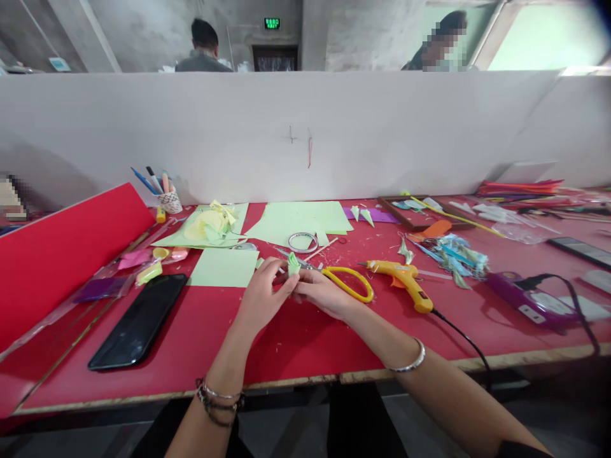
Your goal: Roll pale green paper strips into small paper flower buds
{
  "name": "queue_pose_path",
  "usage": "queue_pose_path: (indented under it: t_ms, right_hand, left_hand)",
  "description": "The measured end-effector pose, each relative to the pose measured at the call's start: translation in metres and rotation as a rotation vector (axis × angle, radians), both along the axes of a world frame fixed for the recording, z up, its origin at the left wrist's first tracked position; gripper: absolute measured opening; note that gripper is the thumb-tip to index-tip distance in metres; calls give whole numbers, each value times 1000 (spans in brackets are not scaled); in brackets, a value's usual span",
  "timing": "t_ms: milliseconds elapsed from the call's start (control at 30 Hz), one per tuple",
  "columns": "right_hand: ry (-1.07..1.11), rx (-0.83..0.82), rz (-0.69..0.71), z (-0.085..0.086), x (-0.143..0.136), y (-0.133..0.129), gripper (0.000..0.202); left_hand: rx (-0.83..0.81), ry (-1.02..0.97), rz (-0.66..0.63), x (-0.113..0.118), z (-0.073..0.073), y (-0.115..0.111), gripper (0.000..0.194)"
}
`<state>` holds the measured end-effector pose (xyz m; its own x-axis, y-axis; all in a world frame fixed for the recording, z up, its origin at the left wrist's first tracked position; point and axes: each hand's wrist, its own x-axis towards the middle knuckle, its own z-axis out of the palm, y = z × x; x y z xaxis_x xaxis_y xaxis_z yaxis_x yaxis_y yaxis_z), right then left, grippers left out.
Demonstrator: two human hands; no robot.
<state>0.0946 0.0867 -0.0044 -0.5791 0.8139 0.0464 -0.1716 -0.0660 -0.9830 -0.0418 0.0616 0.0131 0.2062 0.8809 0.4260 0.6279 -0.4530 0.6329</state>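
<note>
Bracelets (pixel 217 404) in silver and dark strands ring our left wrist at seven o'clock; one silver bangle (pixel 417 359) circles our right at four. At eleven, a small notice (pixel 59 63) is too tiny for us to read, while the glowing green sign (pixel 272 23) near twelve says "EXIT".

Across the red worktop (pixel 286 337), we see a flat red board (pixel 71 254) at nine, a glossy black phone (pixel 143 321) at eight and a patterned cup (pixel 170 202) of pens at ten. Crumpled yellow paper (pixel 212 224) sits on pale green sheets at eleven.

Between our hands is a small piece of folded green paper (pixel 293 262): our left hand (pixel 265 292) pinches it, and our right hand (pixel 327 296) curls against its base, fingertips hidden, so we cannot tell its grip. Past it at twelve is a ring of tape (pixel 302 250).

Yellow-handled scissors (pixel 370 291) lie partly behind our right hand. At three come a yellow plastic glue gun (pixel 405 277), then stringy blue tassels (pixel 465 257) and a purple power strip (pixel 525 305).

Beyond, a white partition (pixel 238 127) blocks our view of two people's lower bodies.
</note>
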Motion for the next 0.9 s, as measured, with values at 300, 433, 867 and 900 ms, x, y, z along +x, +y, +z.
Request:
queue_pose_path:
  t_ms: [300,433,867,900]
  right_hand:
    - [-47,92,-21,-1,1,0,3]
    - [-61,148,-37,2,1,-1,8]
    - [80,244,-369,0,-2,2,16]
    - [104,238,-373,-1,-3,3,17]
  left_hand:
    - [27,-74,19,0,1,1,17]
    - [8,-225,43,0,4,-1,16]
    - [-10,-169,104,-2,3,4,19]
    - [-32,-174,95,-1,4,5,19]
